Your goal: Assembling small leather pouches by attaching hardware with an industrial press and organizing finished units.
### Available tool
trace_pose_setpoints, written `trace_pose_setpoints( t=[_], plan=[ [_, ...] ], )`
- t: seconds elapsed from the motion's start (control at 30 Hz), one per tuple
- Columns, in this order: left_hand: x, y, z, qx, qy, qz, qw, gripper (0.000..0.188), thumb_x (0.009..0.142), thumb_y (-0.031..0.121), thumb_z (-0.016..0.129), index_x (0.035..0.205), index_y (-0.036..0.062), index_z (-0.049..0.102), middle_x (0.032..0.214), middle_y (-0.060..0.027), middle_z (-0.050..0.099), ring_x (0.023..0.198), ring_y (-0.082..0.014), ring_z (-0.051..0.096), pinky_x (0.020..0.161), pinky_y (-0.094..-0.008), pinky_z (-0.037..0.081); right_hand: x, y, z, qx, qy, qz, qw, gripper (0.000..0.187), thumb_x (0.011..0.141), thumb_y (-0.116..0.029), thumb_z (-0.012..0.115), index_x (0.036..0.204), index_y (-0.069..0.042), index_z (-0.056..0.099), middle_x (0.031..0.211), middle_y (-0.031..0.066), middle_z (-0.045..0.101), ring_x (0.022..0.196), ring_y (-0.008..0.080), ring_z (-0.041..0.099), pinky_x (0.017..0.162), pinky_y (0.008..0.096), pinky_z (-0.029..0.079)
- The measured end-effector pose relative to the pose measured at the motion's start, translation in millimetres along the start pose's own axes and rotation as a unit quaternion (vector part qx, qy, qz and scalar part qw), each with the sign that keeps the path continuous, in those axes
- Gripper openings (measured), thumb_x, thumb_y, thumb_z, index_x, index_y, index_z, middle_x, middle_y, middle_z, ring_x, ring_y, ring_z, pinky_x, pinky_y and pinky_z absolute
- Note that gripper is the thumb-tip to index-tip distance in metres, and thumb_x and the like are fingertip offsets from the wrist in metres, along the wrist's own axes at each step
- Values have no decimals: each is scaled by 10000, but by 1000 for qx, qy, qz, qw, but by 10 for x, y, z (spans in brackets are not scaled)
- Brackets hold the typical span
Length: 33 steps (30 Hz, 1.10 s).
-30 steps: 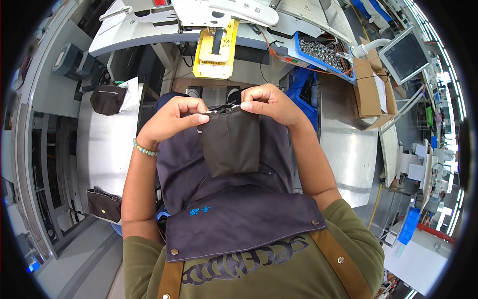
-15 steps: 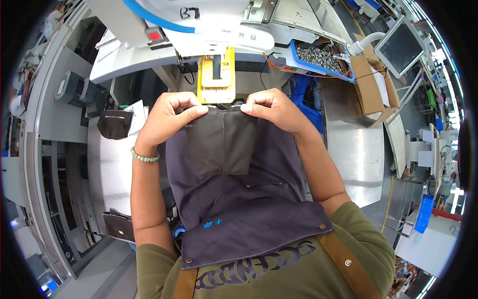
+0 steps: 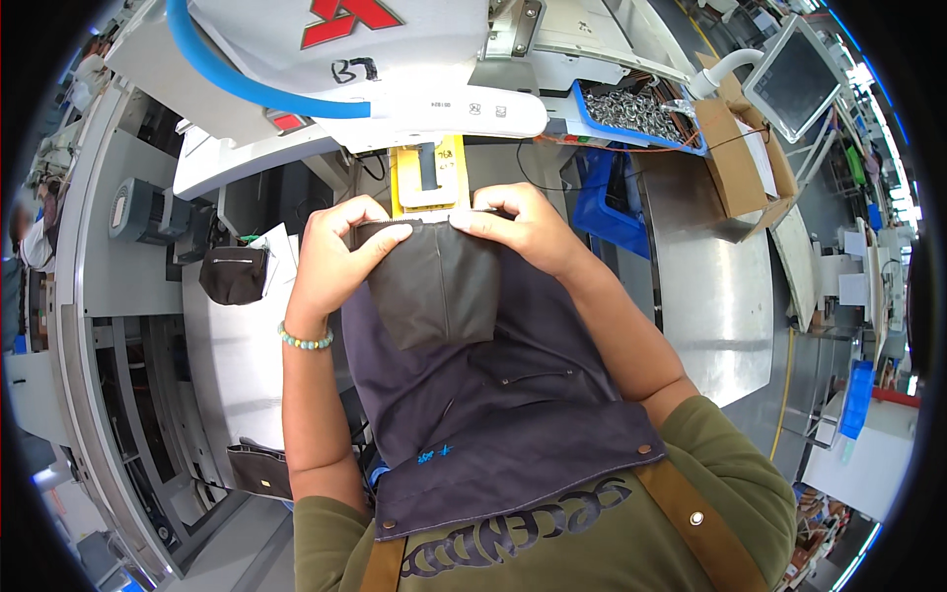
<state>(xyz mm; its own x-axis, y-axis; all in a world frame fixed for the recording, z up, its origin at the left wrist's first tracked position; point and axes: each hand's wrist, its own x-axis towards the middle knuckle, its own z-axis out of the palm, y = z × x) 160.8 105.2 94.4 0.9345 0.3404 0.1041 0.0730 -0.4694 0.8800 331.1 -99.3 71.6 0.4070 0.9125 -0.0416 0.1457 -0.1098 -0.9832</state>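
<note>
A dark brown pouch [image 3: 434, 291] hangs from both my hands in front of my apron, with a seam running down its middle. My left hand [image 3: 340, 242] pinches its top edge at the left, thumb on the near face. At the right end of the same edge, my right hand [image 3: 518, 222] grips it, thumb pressed beside the centre seam. A zip seems to run along that top edge. Just beyond it is the yellow and cream clamp plate [image 3: 431, 183] of a machine, close to the pouch's rim. My fingers behind the pouch are hidden.
The white machine head [image 3: 444, 111] with a blue hose stands ahead. At left, another dark pouch [image 3: 233, 274] lies on a metal bench, and a dark bag [image 3: 258, 468] sits lower down. A blue tray of metal parts [image 3: 636, 113], a cardboard box [image 3: 735, 168] and a screen [image 3: 797, 79] are at right.
My right hand has slid left along the pouch's top edge, nearer the centre seam. My view has shifted a little, showing more of the machine head.
</note>
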Motion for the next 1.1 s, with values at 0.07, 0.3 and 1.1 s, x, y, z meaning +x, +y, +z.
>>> trace_pose_setpoints(
  t=[0.07,0.3,1.1],
  plan=[
    [-57,101,21,-1,13,17,1000,201,850,111,793,790,-8,643,682,-17,617,667,-69,555,640,-255,455,-35,-54,49,24,4,-14,1000,232,942,-191,696,810,-4,662,750,-40,599,745,35,489,679,228,391],
    [-255,273,119,-37,-63,44,996,174,838,104,798,865,-29,689,792,-63,674,742,-104,596,711,-264,474,-233,-189,63,-28,-19,-13,999,215,914,-178,734,831,6,657,758,-25,622,737,45,512,696,240,418],
    [-670,236,436,-81,-72,49,993,94,825,9,759,903,-17,714,849,-54,678,804,-136,640,738,-260,485,-612,-24,385,106,-87,10,990,102,917,-97,682,928,1,707,848,-17,670,815,44,573,755,233,464]
  ],
)
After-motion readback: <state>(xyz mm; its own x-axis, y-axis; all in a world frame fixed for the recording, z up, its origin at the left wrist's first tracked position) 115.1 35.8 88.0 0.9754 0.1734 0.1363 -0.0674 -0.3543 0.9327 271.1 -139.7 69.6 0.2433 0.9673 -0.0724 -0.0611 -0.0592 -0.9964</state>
